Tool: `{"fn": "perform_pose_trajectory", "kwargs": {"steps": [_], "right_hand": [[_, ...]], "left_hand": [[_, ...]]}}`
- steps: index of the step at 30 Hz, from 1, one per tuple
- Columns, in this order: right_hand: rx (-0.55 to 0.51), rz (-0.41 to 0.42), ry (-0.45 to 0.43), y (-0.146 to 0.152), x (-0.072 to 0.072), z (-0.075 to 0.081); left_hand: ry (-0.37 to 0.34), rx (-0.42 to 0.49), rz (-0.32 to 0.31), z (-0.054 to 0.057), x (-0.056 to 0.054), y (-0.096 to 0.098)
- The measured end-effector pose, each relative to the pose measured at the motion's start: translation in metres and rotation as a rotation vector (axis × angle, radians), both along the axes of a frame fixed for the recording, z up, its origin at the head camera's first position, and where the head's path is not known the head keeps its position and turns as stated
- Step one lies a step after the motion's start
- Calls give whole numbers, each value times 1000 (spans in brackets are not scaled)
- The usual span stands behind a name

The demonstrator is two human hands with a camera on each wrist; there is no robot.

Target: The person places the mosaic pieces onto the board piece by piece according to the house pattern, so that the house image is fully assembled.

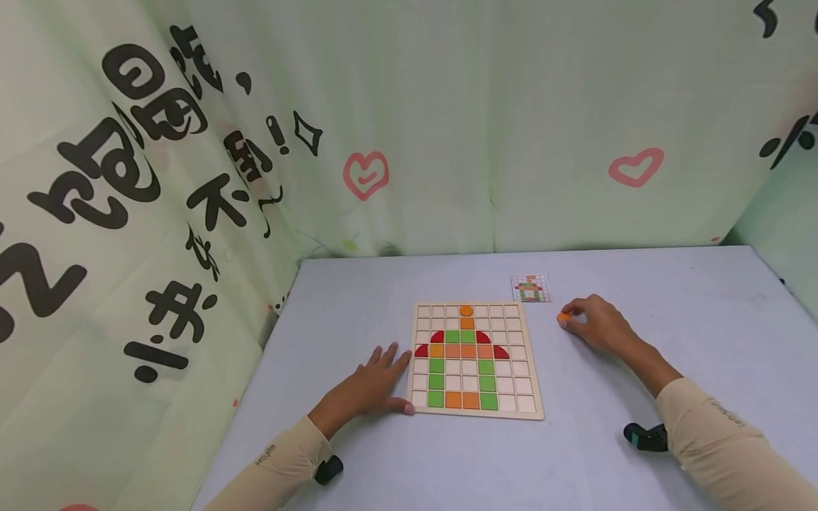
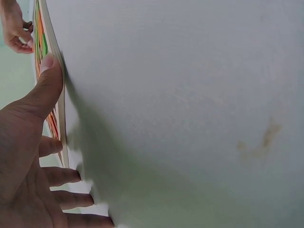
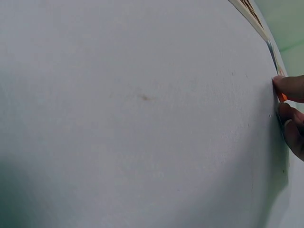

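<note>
A square wooden grid board (image 1: 526, 404) lies on the table with green, orange and red pieces forming a figure in its cells. At the top of the figure is a round orange piece (image 1: 466, 311). My left hand (image 1: 371, 387) rests by the board's left edge, fingers spread and straight, thumb touching the near corner. To the right of the board, my right hand (image 1: 597, 325) pinches a small orange piece (image 1: 564, 317) between thumb and fingers, close to the tabletop. The piece's edge (image 3: 282, 97) shows in the right wrist view, partly hidden by the fingers.
A small pattern card (image 1: 531, 288) showing a similar coloured figure lies behind the board's far right corner. The white-covered table (image 1: 358, 305) backs onto a pale green curtain (image 1: 492, 142) with printed hearts and lettering. Dark wrist devices sit below both sleeves.
</note>
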State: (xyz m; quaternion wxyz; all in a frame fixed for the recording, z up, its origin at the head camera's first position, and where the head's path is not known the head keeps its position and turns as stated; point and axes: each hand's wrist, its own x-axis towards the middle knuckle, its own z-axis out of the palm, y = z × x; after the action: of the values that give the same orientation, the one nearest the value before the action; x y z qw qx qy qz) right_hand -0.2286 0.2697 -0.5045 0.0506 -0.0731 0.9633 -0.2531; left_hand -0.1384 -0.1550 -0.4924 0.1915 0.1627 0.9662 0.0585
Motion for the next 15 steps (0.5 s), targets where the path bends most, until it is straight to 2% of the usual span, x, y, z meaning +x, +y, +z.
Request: {"fn": "perform_pose_trajectory", "kwargs": {"steps": [6, 15], "right_hand": [[-39, 10, 24, -3, 2, -2], [-48, 23, 5, -7, 4, 0]], "left_hand": [[8, 1, -6, -2, 1, -1], [5, 8, -13, 0, 0, -2]]}}
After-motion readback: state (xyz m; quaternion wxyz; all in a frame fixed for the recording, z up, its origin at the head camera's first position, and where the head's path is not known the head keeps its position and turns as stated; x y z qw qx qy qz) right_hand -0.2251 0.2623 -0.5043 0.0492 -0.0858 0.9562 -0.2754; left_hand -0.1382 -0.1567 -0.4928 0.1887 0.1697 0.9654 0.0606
